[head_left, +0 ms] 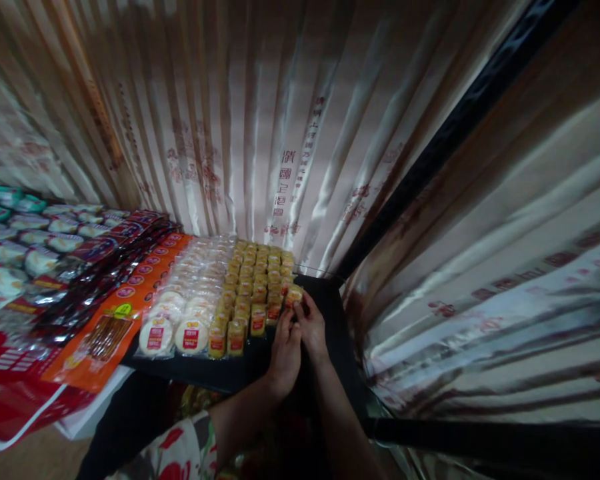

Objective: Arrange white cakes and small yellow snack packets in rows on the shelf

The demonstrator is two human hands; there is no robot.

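Note:
Both hands reach to the right end of rows of small yellow packets [255, 280] laid on a black shelf [330, 313]. My right hand [311, 325] pinches one yellow packet [293, 295] at the row's right edge. My left hand [285, 353] lies just beside it, fingers curled against the front packets with red labels [274, 312]; what it grips is hidden.
Left of the yellow rows lie round white cakes in clear wrap [190, 307], orange packets [125, 313], dark red packets [95, 267] and green-white packs [25, 233]. Shiny printed curtains [280, 133] hang behind and to the right. A dark bar [480, 440] crosses low right.

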